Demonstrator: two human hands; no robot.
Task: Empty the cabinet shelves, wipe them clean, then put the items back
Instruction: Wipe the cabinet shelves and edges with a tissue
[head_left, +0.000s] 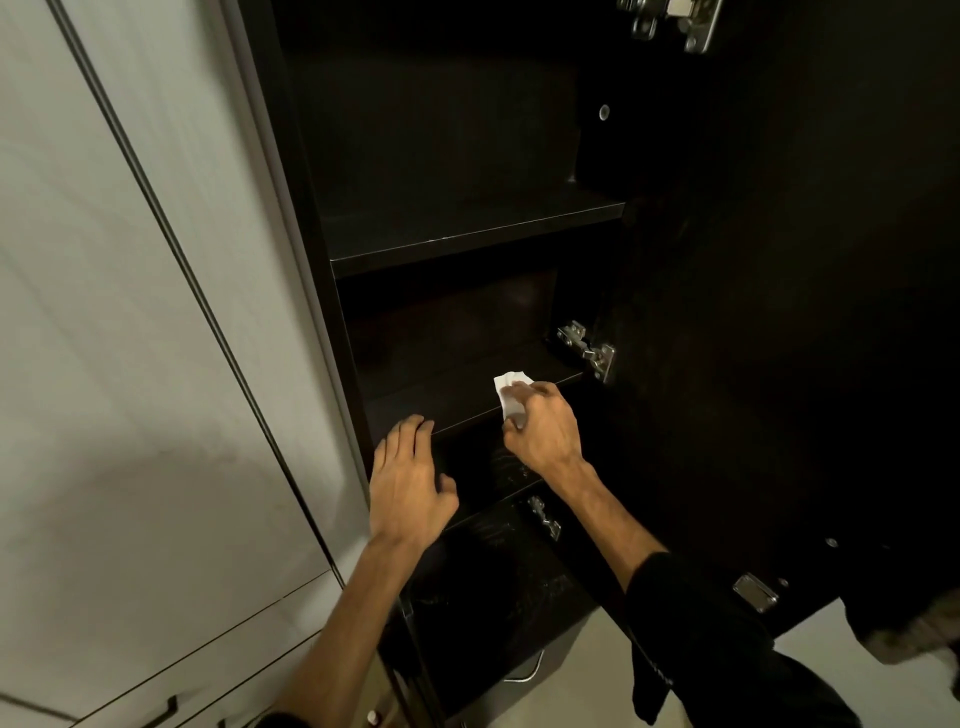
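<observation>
A tall dark cabinet stands open with bare shelves: an upper shelf (467, 228), a middle shelf (447, 395) and a lower shelf (498, 483). My right hand (543, 428) pinches a small white wipe (506, 384) against the front right part of the middle shelf. My left hand (408, 480) rests with its fingertips on the front edge of the middle shelf, fingers loosely bent, holding nothing. No items show on any shelf.
The open dark cabinet door (779, 312) fills the right side, with metal hinges (587, 349) on it. Pale closed cabinet fronts (130, 364) stand to the left. A dark drawer with a metal handle (524, 673) sits below, over a light floor.
</observation>
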